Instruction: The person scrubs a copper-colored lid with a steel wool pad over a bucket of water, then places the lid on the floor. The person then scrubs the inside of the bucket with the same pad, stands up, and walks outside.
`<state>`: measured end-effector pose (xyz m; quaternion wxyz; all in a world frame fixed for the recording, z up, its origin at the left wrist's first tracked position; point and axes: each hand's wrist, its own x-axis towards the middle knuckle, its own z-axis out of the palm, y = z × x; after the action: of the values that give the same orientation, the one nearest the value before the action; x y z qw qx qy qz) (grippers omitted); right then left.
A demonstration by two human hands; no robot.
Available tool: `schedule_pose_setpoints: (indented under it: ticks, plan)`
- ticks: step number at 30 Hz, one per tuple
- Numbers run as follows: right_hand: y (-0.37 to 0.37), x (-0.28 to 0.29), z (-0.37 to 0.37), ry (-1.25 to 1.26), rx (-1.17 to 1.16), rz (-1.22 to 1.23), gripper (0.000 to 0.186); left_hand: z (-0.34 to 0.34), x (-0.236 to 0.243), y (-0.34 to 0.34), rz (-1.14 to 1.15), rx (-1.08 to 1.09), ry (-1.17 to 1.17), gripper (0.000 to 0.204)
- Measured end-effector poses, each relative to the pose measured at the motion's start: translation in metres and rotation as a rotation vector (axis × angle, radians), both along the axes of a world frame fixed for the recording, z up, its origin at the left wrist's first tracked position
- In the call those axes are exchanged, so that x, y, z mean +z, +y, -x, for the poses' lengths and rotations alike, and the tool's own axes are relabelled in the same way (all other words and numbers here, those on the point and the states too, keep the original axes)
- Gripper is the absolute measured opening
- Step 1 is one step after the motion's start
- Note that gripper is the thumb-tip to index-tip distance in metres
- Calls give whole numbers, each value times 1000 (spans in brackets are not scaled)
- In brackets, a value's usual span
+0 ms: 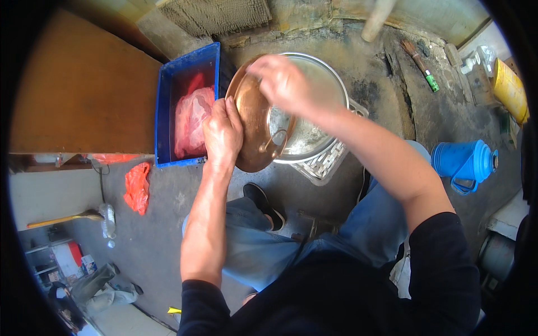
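Note:
My left hand (223,131) grips the edge of a round copper-coloured lid (251,135) with a loop handle, held tilted over the left side of a wide metal basin (322,74) of cloudy liquid. My right hand (280,85), motion-blurred, is over the lid's upper part with fingers bent; what is in them, if anything, I cannot make out. The basin rests on a pale plastic crate (328,165). Just left of my left hand stands a blue plastic bin (161,117) holding pink-red, meat-like pieces (190,123).
A wooden cabinet (78,84) is at left, with a red plastic bag (136,187) on the floor below it. A blue jug (457,159) stands at right. A brush (420,61) and a yellow container (510,89) lie by the back right wall. My legs are beneath me.

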<state>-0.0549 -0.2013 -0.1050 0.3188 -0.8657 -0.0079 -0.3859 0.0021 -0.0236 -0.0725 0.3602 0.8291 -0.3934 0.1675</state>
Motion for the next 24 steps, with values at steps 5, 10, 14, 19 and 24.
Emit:
schedule_pose_setpoints:
  ticks: [5, 10, 14, 19, 24]
  plan:
    - [16, -13, 18, -16, 15, -15, 34, -3, -5, 6, -14, 35, 29, 24]
    - [-3, -9, 19, 128, -39, -195, 31, -10, -7, 2, -3, 29, -25, 26]
    - [36, 6, 36, -81, 74, 37, 29, -8, -7, 5, -17, 23, -12, 25]
    - [11, -2, 20, -15, -8, -13, 34, -7, -4, 4, -19, 25, -49, 22]
    - [-2, -6, 17, 44, -24, -21, 36, -4, -4, 4, -17, 13, -60, 19]
